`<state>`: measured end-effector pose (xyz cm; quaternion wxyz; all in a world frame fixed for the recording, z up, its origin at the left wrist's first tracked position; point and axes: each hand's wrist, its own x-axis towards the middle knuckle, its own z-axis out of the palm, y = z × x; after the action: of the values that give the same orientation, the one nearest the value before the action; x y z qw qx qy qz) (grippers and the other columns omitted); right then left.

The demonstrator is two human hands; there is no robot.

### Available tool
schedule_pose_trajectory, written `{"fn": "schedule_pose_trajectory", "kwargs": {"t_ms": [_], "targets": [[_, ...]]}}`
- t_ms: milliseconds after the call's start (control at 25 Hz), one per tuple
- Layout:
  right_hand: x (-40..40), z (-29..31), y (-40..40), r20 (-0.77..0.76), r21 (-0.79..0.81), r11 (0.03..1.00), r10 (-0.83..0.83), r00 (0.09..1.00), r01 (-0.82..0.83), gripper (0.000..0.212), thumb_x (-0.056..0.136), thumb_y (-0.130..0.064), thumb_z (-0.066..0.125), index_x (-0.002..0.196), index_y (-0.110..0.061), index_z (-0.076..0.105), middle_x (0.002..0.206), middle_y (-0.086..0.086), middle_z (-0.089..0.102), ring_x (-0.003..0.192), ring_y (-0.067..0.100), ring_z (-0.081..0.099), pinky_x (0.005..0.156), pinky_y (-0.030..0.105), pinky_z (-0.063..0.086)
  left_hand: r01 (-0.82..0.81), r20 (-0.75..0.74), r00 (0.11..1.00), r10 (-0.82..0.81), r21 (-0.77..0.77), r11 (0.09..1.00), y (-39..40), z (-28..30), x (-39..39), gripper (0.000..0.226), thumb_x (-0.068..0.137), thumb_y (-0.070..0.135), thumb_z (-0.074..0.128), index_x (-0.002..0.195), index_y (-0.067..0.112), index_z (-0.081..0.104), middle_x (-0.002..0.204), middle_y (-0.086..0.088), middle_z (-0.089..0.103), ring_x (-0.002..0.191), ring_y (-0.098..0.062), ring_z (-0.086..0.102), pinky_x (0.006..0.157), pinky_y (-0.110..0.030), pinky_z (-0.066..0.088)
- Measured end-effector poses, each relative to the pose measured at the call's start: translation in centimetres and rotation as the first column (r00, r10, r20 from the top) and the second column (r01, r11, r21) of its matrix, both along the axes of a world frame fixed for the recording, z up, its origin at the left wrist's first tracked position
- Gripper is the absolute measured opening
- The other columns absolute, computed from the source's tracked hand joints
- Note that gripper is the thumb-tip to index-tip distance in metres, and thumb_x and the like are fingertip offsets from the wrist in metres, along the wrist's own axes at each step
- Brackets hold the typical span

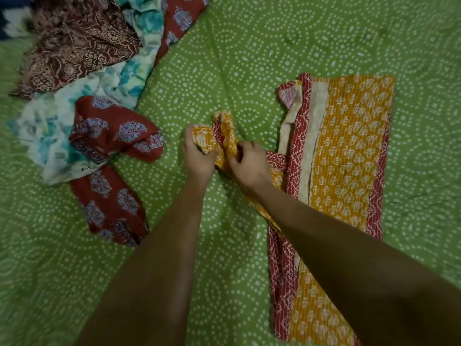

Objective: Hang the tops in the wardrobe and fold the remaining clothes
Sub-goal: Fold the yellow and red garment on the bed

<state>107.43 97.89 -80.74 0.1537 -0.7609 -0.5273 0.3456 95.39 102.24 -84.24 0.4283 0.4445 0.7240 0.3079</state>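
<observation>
Both hands meet over the green white-dotted bedsheet (224,58): left hand (199,156) and right hand (249,163) each grip a bunched end of the orange, red-bordered printed cotton garment (349,151), whose body lies flat right of them. Left and beyond, a heap of crumpled printed clothes (87,91).

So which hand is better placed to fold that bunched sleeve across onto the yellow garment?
Probably the right hand: it grips the sleeve on the side nearer the yellow garment. The left hand grips the far end.
</observation>
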Motion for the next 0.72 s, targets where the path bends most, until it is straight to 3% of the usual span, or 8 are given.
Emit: {"fn": "schedule_pose_trajectory", "kwargs": {"t_ms": [120,200,240,320,400,480,560,720], "targets": [[1.0,0.7,1.5,-0.247,-0.001,0.947,-0.310,0.918,0.320,0.032,0.099,-0.027,0.046,0.117,-0.005,0.061,0.115,0.012,0.060,0.104,0.026,0.057,0.082,0.030,0.043,-0.003,-0.057,0.998,0.000,-0.057,0.998,0.1,-0.1,-1.6,0.064,0.084,-0.008,0.054,0.135,0.030,0.044,0.127,-0.008,0.054,0.103,-0.026,0.062,0.074,-0.041,0.059],[1.8,1.0,1.2,-0.432,-0.041,0.815,-0.536,0.725,0.577,0.034,0.101,-0.027,0.043,0.122,-0.006,0.058,0.111,0.006,0.062,0.100,0.021,0.057,0.082,0.029,0.043,0.034,-0.269,0.961,-0.064,-0.114,0.993,-0.9,0.8,-2.2,0.063,0.083,-0.007,0.054,0.136,0.026,0.044,0.129,-0.010,0.047,0.102,-0.022,0.057,0.085,-0.030,0.051],[2.1,0.7,0.8,-0.478,-0.046,0.757,-0.589,0.652,0.651,0.031,0.101,-0.026,0.042,0.120,-0.007,0.058,0.104,0.001,0.061,0.092,0.017,0.057,0.080,0.030,0.043,0.067,-0.420,0.901,-0.112,-0.121,0.990,-1.6,1.7,-2.4,0.064,0.082,-0.005,0.057,0.137,0.023,0.042,0.132,-0.011,0.040,0.101,-0.019,0.051,0.084,-0.023,0.043],[2.7,0.4,0.2,-0.544,-0.043,0.700,-0.615,0.571,0.713,0.017,0.101,-0.021,0.042,0.108,-0.011,0.055,0.086,-0.005,0.056,0.076,0.010,0.052,0.074,0.030,0.042,0.215,-0.669,0.716,-0.200,-0.061,0.975,-2.1,3.0,-2.3,0.061,0.081,0.006,0.063,0.136,0.021,0.042,0.132,-0.012,0.035,0.105,-0.022,0.044,0.079,-0.024,0.036],[3.2,0.5,0.2,-0.615,-0.057,0.684,-0.598,0.514,0.728,0.009,0.100,-0.016,0.044,0.105,-0.015,0.051,0.084,-0.007,0.053,0.074,0.009,0.050,0.074,0.029,0.043,0.364,-0.711,0.629,-0.316,-0.090,0.927,-1.8,3.9,-0.7,0.052,0.084,0.031,0.064,0.129,0.018,0.043,0.128,-0.010,0.043,0.110,-0.025,0.047,0.075,-0.027,0.037],[3.6,0.8,0.2,-0.642,-0.036,0.693,-0.568,0.515,0.720,0.009,0.100,-0.013,0.044,0.105,-0.017,0.050,0.083,-0.007,0.052,0.068,0.004,0.046,0.068,0.024,0.040,0.353,-0.624,0.672,-0.400,-0.205,0.913,-1.3,3.9,2.0,0.059,0.082,0.048,0.064,0.122,0.011,0.042,0.123,-0.011,0.051,0.110,-0.028,0.052,0.073,-0.034,0.043],[3.7,0.8,0.1,-0.645,-0.008,0.705,-0.546,0.534,0.709,0.009,0.099,-0.010,0.044,0.102,-0.016,0.049,0.074,-0.008,0.048,0.055,0.002,0.038,0.056,0.022,0.034,0.220,-0.525,0.763,-0.377,-0.337,0.915,-1.0,3.5,4.5,0.074,0.078,0.047,0.071,0.128,0.006,0.033,0.130,-0.016,0.046,0.117,-0.035,0.050,0.084,-0.040,0.046],[3.6,0.9,-0.1,-0.690,0.016,0.739,-0.479,0.542,0.674,0.008,0.095,-0.007,0.047,0.095,-0.015,0.048,0.072,-0.009,0.046,0.055,0.003,0.036,0.055,0.023,0.032,0.048,-0.509,0.835,-0.208,-0.308,0.950,0.7,2.5,6.3,0.075,0.083,0.034,0.069,0.135,0.004,0.024,0.135,-0.018,0.043,0.118,-0.036,0.051,0.091,-0.041,0.045]]}}
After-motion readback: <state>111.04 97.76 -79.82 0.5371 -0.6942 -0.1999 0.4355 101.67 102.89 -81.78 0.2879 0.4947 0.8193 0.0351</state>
